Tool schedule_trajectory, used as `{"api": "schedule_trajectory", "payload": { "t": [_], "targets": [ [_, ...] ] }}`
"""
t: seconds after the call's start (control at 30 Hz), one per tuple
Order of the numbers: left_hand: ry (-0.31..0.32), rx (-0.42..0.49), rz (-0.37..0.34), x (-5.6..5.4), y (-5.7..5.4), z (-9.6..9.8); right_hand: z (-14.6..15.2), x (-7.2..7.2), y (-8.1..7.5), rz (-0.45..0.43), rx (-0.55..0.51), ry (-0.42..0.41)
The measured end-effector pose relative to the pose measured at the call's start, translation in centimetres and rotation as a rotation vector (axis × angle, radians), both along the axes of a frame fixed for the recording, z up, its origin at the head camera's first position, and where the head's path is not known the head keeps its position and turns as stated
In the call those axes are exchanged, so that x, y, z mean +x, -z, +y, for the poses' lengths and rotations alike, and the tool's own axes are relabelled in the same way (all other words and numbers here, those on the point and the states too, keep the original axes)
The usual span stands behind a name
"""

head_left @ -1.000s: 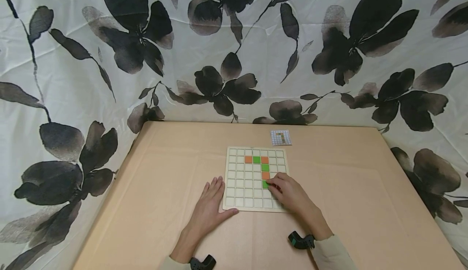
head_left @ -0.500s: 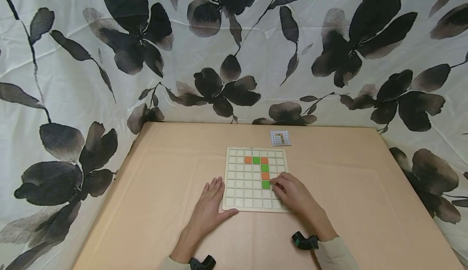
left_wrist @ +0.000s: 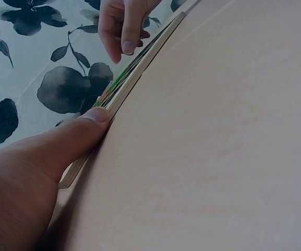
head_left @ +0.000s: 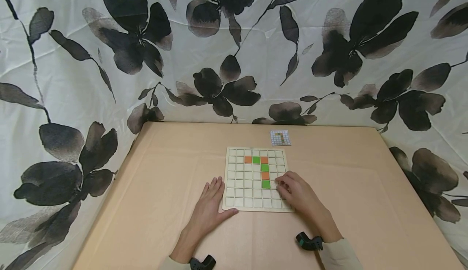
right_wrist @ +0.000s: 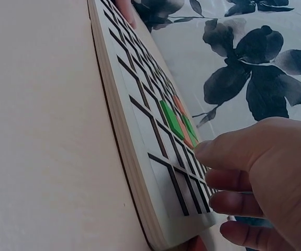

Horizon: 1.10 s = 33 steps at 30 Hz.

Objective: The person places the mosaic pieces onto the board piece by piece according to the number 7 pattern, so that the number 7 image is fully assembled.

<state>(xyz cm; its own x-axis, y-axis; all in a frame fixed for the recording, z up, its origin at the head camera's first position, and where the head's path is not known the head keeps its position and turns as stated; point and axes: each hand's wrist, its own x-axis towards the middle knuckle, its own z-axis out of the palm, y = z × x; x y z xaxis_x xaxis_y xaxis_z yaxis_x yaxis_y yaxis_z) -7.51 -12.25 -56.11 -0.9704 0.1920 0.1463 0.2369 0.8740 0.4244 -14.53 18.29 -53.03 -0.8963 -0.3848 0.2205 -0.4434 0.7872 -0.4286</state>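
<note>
A pale square grid board [head_left: 243, 192] lies on the table. Set in its cells are orange and green square tiles: a short row near the top, then a column running down to a green tile [head_left: 266, 184]. My left hand [head_left: 210, 207] rests flat along the board's left edge, its thumb touching the near edge, as the left wrist view also shows. Over the right edge of the board is my right hand [head_left: 297, 192], fingers loosely bent. Nothing shows between its thumb and fingers [right_wrist: 229, 201], though the fingertips are partly hidden.
A small card [head_left: 280, 138] with a coloured grid pattern lies behind the board. Beyond the near right corner of the board, a reddish-orange piece [right_wrist: 194, 243] is partly seen. A floral cloth [head_left: 226, 50] hangs behind the wooden table [head_left: 175, 160].
My right hand has moved off the lowest green tile to the right, towards the board's right edge, so the tile is now fully visible. The left hand stays in place.
</note>
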Motion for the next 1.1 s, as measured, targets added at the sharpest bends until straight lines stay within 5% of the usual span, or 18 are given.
{"api": "schedule_trajectory", "payload": {
  "t": [1.1],
  "targets": [
    [0.000, -0.028, 0.023, -0.1, 0.2, 0.0, 4.4, 0.5, 0.7, 0.042, 0.005, 0.021]
  ]
}}
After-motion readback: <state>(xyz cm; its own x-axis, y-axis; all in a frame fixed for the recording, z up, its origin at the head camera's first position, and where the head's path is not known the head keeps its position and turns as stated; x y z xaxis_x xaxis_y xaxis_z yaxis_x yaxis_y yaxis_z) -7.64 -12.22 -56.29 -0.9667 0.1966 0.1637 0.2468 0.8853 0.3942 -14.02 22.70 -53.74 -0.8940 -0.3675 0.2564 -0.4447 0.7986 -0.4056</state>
